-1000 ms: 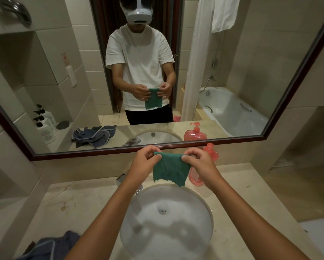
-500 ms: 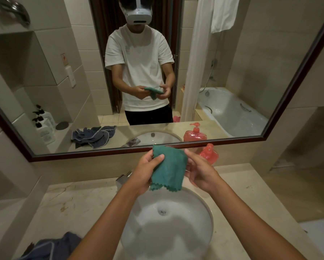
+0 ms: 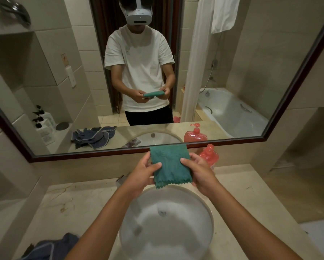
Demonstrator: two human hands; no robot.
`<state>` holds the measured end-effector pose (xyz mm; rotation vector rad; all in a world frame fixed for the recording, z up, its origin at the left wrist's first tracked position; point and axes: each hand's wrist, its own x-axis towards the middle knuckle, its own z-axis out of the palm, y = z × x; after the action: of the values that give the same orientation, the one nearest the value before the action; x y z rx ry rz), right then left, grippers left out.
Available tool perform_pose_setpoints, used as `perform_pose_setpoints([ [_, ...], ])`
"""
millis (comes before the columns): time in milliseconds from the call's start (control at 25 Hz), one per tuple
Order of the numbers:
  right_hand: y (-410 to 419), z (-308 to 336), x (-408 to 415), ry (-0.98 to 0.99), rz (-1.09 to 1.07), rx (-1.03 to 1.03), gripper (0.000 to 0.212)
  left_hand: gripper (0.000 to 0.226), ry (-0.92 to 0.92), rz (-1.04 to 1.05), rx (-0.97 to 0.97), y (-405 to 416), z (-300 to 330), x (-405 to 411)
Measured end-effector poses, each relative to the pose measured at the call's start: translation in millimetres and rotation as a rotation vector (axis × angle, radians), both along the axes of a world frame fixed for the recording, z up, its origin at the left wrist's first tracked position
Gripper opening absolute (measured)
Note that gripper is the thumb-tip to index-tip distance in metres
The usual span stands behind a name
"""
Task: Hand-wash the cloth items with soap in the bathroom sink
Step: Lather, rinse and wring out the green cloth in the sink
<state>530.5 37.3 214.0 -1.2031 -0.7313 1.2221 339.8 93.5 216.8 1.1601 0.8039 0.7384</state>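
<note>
Green cloth (image 3: 169, 166) pinched between both hands' fingers (image 3: 187, 161)

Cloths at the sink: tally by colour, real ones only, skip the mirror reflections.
Green cloth, held over the sink by both hands: 1
Dark blue cloth, on the counter at lower left: 1
Total: 2

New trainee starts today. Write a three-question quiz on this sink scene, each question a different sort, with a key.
1. True or false: the green cloth lies in the sink.
2. Which hands hold the cloth? A left only, B right only, C both.
3. Fill in: the red soap bottle stands behind the ____ hand.

Key: 1 false, it is held above the basin; 2 C, left hand and right hand; 3 right.
</note>
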Motion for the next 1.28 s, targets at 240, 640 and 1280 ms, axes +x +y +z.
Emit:
perform_pose_setpoints([
  [240,3.3,1.4,6.0,-0.263,-0.065,-0.039,0.015,0.044,-0.027,0.028,-0.060,3.5,-1.6,3.1],
  [640,-4.4,4.8,16.5,0.284,0.090,-0.116,0.030,0.038,-0.016,0.010,-0.113,4.4,0.7,-6.6],
  [1280,-1.9,-2.6,1.3,-0.075,0.016,-0.076,0.036,0.019,0.081,0.124,0.164,1.7,-4.7,7.1],
])
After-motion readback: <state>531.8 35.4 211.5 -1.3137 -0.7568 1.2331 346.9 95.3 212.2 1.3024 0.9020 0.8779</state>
